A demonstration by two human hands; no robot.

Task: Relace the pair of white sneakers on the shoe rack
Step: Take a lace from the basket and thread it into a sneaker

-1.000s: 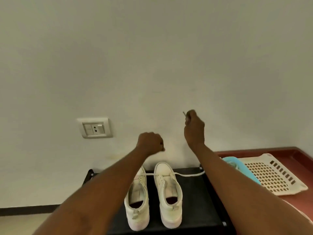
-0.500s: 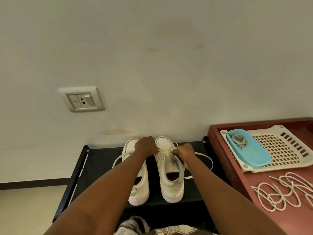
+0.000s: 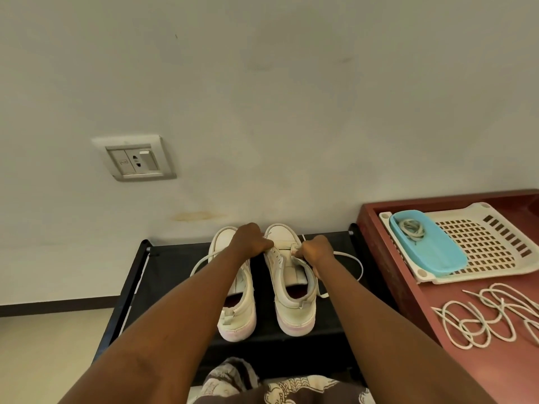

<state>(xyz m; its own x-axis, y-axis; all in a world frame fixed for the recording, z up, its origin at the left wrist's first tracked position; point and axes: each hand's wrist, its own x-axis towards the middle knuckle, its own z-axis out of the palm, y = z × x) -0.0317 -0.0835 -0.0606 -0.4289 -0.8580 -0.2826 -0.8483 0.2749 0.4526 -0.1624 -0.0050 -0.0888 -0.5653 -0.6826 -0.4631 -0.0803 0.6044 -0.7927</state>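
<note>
Now, the fingers (image 3: 302, 253) of the right hand (image 3: 318, 249) are curling tight and pinching the white lace (image 3: 351, 256) at the right eyelet row of the right-side sneaker (image 3: 294, 304). The left hand (image 3: 250, 242) is closing its own fingers (image 3: 267, 245) on the lace at the opposite row. Slack is looping out over the shoe rack (image 3: 175, 266) on both sides. That sneaker is standing on the rack's top beside the left-side sneaker (image 3: 237, 319), with both toes at the rack's back edge. Just right of the rack, a reddish cabinet top (image 3: 408, 298) is carrying a white perforated tray (image 3: 490, 237), a blue tub (image 3: 437, 255) with a coiled lace inside, and some loose laces (image 3: 490, 319). A wall socket (image 3: 134, 158) is sitting above the rack's left end.
</note>
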